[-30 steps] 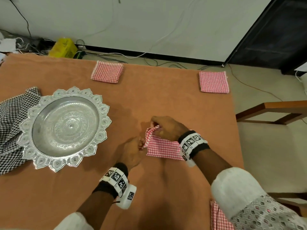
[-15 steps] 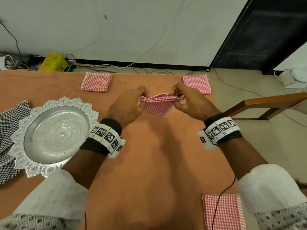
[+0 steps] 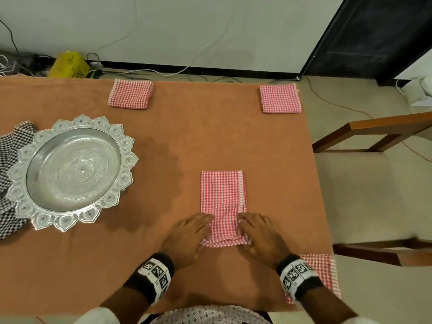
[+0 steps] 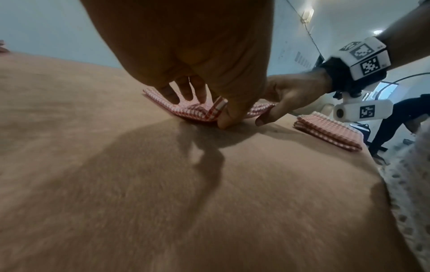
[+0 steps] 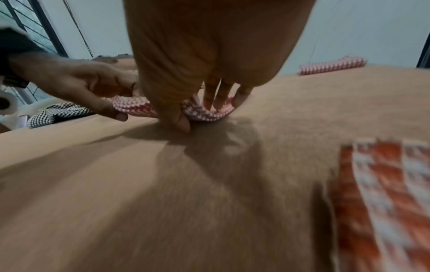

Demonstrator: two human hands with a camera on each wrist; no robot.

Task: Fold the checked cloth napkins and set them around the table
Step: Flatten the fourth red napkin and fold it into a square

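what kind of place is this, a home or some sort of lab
Probably a makeshift recording room, not a lived-in home: loose cables along a bare wall, a table under an orange cover, and one wooden chair.

Your counter point(image 3: 210, 141), orange-covered: 4 red checked napkins point(image 3: 222, 195), silver tray point(image 3: 72, 171), black checked cloth point(image 3: 11, 146) part under tray.

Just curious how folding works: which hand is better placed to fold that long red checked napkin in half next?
Neither clearly: the left hand and right hand each pinch a near corner of the red checked cloth napkin, so both would probably lift together.
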